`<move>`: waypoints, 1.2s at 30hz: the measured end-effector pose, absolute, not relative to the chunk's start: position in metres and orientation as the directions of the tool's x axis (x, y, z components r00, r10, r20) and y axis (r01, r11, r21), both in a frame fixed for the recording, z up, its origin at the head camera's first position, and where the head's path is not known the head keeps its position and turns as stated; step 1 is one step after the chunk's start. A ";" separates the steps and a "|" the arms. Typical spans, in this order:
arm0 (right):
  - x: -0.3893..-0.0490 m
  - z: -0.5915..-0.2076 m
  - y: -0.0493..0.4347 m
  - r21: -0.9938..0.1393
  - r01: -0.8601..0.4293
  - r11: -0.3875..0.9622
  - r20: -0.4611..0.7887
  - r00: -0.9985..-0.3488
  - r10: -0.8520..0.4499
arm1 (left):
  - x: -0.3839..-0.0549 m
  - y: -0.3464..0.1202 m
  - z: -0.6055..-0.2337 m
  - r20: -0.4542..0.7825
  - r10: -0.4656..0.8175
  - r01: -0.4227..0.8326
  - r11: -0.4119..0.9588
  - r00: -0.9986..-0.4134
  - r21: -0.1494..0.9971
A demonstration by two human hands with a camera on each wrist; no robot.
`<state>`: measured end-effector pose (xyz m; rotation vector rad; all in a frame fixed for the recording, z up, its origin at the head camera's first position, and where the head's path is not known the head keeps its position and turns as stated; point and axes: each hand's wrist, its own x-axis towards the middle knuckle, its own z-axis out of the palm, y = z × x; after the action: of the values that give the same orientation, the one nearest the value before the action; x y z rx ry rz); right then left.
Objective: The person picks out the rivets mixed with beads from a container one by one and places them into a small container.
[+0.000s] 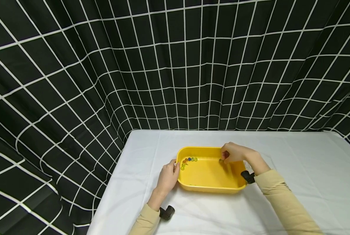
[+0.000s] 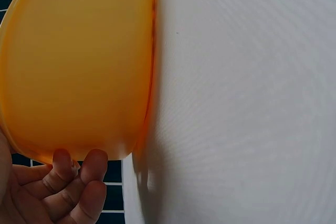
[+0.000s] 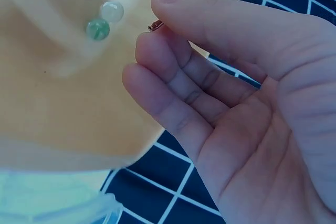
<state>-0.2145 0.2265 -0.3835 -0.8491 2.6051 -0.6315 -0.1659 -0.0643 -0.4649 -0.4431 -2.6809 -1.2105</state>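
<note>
**Both hands at the yellow tray, right one pinching something small**

You are working at a bench (image 1: pixel 295 156) covered in a white cloth, and a black curtain (image 1: pixel 75 81) with a white grid is hanging behind it and down its 9 o'clock side. The yellow tray (image 1: pixel 210 187) is sitting near the middle of the bench, its long side running from 9 to 3 o'clock.

Your left hand (image 1: pixel 168 178) is lying against the tray's 9 o'clock end with the fingers curled up under the rim, so this grip is holding the tray; the left wrist view is showing the fingertips (image 2: pixel 93 160) pressing on the outer wall. The forearm is coming in from 7 o'clock in a beige sleeve.

Your right hand (image 1: pixel 235 152) is hovering over the tray's 2 o'clock corner, wrist bent, palm turned inward. Its thumb and forefinger are closing on a tiny brownish piece (image 3: pixel 155 25); what it is, I cannot tell.

A row of coloured marbles (image 1: pixel 189 160) is lying inside the tray at its 10 o'clock corner. Two pale green marbles (image 3: pixel 104 20) are resting on the tray floor just beside your right fingertips.
</note>
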 end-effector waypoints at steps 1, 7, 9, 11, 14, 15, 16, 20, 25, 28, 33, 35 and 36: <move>-0.214 -0.383 0.228 -0.502 -0.477 0.721 -0.162 -0.767 -0.620 | -0.166 -0.064 -0.465 0.269 0.199 0.334 0.627 -0.942 0.704; -0.214 -0.382 0.236 -0.511 -0.480 0.713 -0.148 -0.768 -0.623 | -0.166 -0.064 -0.465 0.270 0.198 0.334 0.629 -0.942 0.702; -0.214 -0.382 0.238 -0.513 -0.471 0.718 -0.154 -0.772 -0.617 | -0.167 -0.064 -0.466 0.273 0.198 0.336 0.628 -0.941 0.702; -0.214 -0.381 0.240 -0.515 -0.459 0.724 -0.163 -0.777 -0.608 | -0.168 -0.064 -0.467 0.277 0.198 0.339 0.626 -0.940 0.702; -0.213 -0.381 0.243 -0.511 -0.455 0.729 -0.165 -0.781 -0.603 | -0.168 -0.064 -0.468 0.280 0.197 0.341 0.627 -0.939 0.701; -0.213 -0.381 0.244 -0.510 -0.458 0.728 -0.162 -0.780 -0.604 | -0.168 -0.064 -0.468 0.282 0.198 0.342 0.628 -0.939 0.699; -0.213 -0.381 0.245 -0.511 -0.462 0.725 -0.156 -0.779 -0.607 | -0.168 -0.064 -0.467 0.280 0.197 0.340 0.629 -0.939 0.699; -0.211 -0.377 0.246 -0.513 -0.470 0.718 -0.142 -0.779 -0.611 | -0.167 -0.064 -0.467 0.276 0.198 0.337 0.633 -0.941 0.696; -0.210 -0.374 0.247 -0.511 -0.466 0.723 -0.141 -0.784 -0.605 | -0.167 -0.064 -0.467 0.279 0.199 0.341 0.635 -0.939 0.694; -0.210 -0.373 0.249 -0.505 -0.471 0.723 -0.132 -0.786 -0.604 | -0.167 -0.064 -0.467 0.281 0.199 0.342 0.632 -0.939 0.695; -0.210 -0.371 0.253 -0.496 -0.464 0.734 -0.136 -0.793 -0.593 | -0.167 -0.064 -0.466 0.280 0.198 0.340 0.631 -0.939 0.697; -0.210 -0.371 0.254 -0.493 -0.456 0.741 -0.144 -0.797 -0.586 | -0.167 -0.064 -0.465 0.279 0.198 0.340 0.632 -0.940 0.696; -0.210 -0.371 0.255 -0.492 -0.453 0.743 -0.146 -0.798 -0.584 | -0.167 -0.064 -0.466 0.279 0.199 0.341 0.631 -0.939 0.697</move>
<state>-0.2095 0.2553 -0.3707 -0.8095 2.6528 -0.6387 -0.1665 -0.0637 -0.4657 -0.4472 -2.6752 -1.1979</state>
